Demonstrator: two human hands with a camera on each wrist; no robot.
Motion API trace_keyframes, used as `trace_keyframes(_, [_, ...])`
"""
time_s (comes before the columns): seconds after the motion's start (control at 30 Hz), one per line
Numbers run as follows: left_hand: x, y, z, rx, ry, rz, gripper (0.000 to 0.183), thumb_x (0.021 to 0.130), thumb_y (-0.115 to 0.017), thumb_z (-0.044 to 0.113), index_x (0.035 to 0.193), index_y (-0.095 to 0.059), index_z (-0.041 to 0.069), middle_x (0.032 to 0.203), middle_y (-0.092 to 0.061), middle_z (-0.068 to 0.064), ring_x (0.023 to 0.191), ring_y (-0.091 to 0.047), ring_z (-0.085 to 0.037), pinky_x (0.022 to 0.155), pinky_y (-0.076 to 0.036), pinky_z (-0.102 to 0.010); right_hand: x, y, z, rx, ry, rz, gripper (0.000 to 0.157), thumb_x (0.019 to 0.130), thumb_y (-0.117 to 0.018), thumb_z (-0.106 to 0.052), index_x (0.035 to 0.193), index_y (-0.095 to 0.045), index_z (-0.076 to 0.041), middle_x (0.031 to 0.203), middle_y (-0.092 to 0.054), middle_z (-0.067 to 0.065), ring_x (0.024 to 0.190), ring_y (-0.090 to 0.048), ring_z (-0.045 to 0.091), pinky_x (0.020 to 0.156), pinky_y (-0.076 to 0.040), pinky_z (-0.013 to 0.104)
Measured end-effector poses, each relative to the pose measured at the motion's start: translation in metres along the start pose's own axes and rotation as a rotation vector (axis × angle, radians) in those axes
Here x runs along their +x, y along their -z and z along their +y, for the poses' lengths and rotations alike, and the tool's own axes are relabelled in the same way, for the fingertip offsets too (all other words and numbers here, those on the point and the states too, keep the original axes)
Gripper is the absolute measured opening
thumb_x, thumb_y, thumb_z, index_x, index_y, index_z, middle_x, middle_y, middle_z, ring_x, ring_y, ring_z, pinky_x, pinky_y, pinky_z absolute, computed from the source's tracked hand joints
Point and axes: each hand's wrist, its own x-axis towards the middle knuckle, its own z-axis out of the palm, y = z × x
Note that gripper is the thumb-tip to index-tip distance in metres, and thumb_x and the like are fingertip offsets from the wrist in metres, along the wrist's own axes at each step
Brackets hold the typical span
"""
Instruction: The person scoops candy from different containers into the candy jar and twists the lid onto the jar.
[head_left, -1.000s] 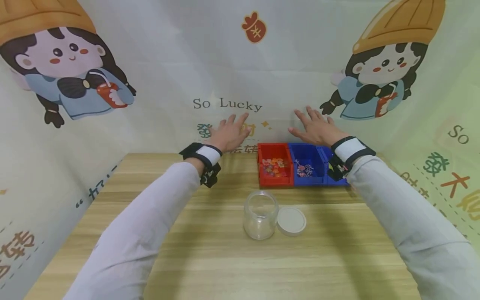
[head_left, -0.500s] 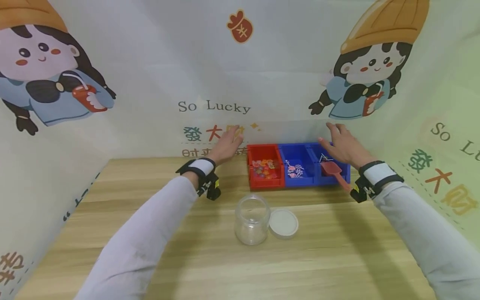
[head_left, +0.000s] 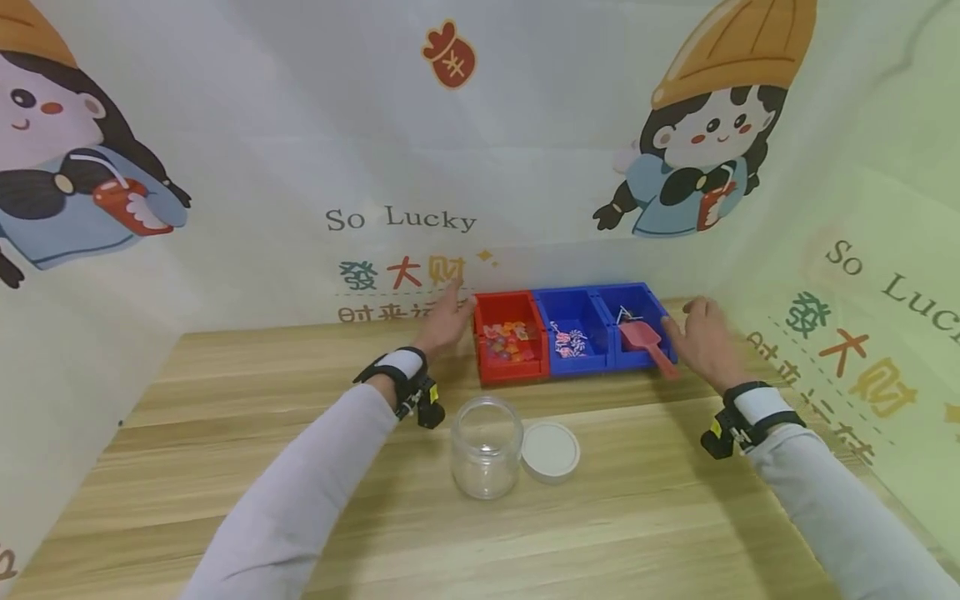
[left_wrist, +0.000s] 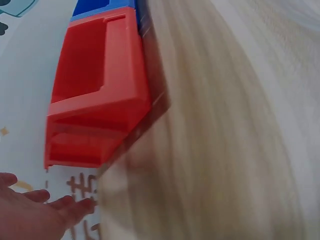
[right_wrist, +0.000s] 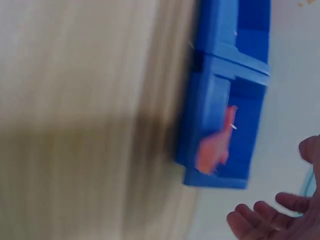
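the left hand (head_left: 445, 323) is just beside the left wall of the red plastic bin (head_left: 513, 372), at the far edge of the desk (head_left: 622, 533). its fingers are extended and released, pointing toward the printed backdrop (head_left: 262, 175). the left wrist view shows a gap between this hand and the bin.

the right hand (head_left: 705, 343) is just off the outer side of the right blue bin (head_left: 626, 361), fingers loosely bent and released, with the thumb nearest the bin wall. a strip of backdrop shows between thumb and bin in the right wrist view, where the bins are blurred.

the three bins stand side by side in a row against the backdrop: red on the left, then the middle blue bin (head_left: 579, 367), then the right blue one. small multicoloured candies (head_left: 508, 342) lie in the red bin, and pink, white and dark swirl-patterned pieces (head_left: 570, 343) in the middle one. a pink scoop (head_left: 643, 338) leans in the right bin, its handle hanging over the front rim, with thin white sticks (head_left: 624, 315) behind it.

nearer the person, a clear jar (head_left: 486, 477) stands upright and uncovered, and a white lid (head_left: 551, 450) lies flat just to its right. both forearms wear pale sleeves (head_left: 300, 500).
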Motion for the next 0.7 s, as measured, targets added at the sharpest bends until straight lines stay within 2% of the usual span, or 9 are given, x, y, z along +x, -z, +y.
trace_keyframes(0.07, [0.001,-0.006,-0.004,-0.055,0.014,-0.001,0.062,0.104,-0.032,0.031,0.153,-0.007,0.001,0.160,-0.009,-0.020,0.148,-0.011,-0.034,0.122,-0.012,-0.046,-0.004,-0.007,-0.001,0.000,-0.012,0.000,0.049,0.099,-0.046,-0.024,0.110,-0.039,0.023,0.106,-0.042,0.040,0.093,-0.048,0.049,0.080,-0.044,0.057])
trace_keyframes(0.13, [0.001,-0.011,-0.008,-0.117,0.043,-0.014,0.063,0.104,-0.033,0.030,0.153,-0.005,0.001,0.161,-0.008,-0.019,0.149,-0.009,-0.033,0.122,-0.011,-0.045,-0.007,-0.014,-0.003,-0.013,-0.044,-0.044,0.051,0.098,-0.048,-0.025,0.109,-0.037,0.023,0.102,-0.043,0.039,0.090,-0.049,0.048,0.077,-0.046,0.057])
trace_keyframes(0.2, [-0.002,-0.016,-0.011,-0.177,0.088,-0.039,0.064,0.104,-0.034,0.031,0.153,-0.003,0.004,0.161,-0.008,-0.017,0.149,-0.008,-0.030,0.122,-0.010,-0.045,-0.009,-0.020,-0.005,-0.022,-0.086,-0.112,0.057,0.097,-0.050,-0.028,0.111,-0.035,0.024,0.102,-0.046,0.043,0.091,-0.052,0.051,0.078,-0.048,0.058])
trace_keyframes(0.33, [-0.002,-0.023,-0.013,-0.213,0.142,-0.088,0.068,0.104,-0.034,0.036,0.154,0.003,0.006,0.162,-0.006,-0.015,0.150,-0.006,-0.029,0.122,-0.007,-0.045,-0.009,-0.028,-0.007,-0.034,-0.149,-0.217,0.065,0.096,-0.052,-0.032,0.118,-0.030,0.025,0.105,-0.051,0.046,0.093,-0.057,0.053,0.078,-0.050,0.057])
trace_keyframes(0.4, [-0.001,-0.025,-0.015,-0.204,0.141,-0.104,0.070,0.104,-0.034,0.038,0.153,0.005,0.006,0.162,-0.005,-0.016,0.150,-0.005,-0.029,0.122,-0.006,-0.046,-0.007,-0.031,-0.007,-0.042,-0.146,-0.221,0.066,0.095,-0.055,-0.032,0.118,-0.031,0.025,0.103,-0.054,0.046,0.090,-0.060,0.052,0.075,-0.051,0.056])
trace_keyframes(0.57, [0.005,-0.030,-0.020,-0.230,0.144,-0.128,0.075,0.104,-0.034,0.039,0.152,0.010,0.002,0.161,0.004,-0.018,0.150,0.003,-0.029,0.122,-0.002,-0.045,-0.001,-0.034,-0.009,-0.055,-0.106,-0.171,0.052,0.092,-0.057,-0.023,0.109,-0.040,0.023,0.090,-0.057,0.039,0.075,-0.059,0.043,0.062,-0.049,0.049])
trace_keyframes(0.7, [0.007,-0.035,-0.018,-0.237,0.141,-0.111,0.077,0.103,-0.035,0.039,0.151,0.012,0.000,0.161,0.005,-0.019,0.150,0.002,-0.030,0.122,-0.002,-0.046,0.005,-0.031,-0.009,-0.072,-0.058,-0.112,0.031,0.091,-0.053,-0.016,0.087,-0.050,0.014,0.074,-0.056,0.028,0.064,-0.056,0.038,0.053,-0.044,0.044])
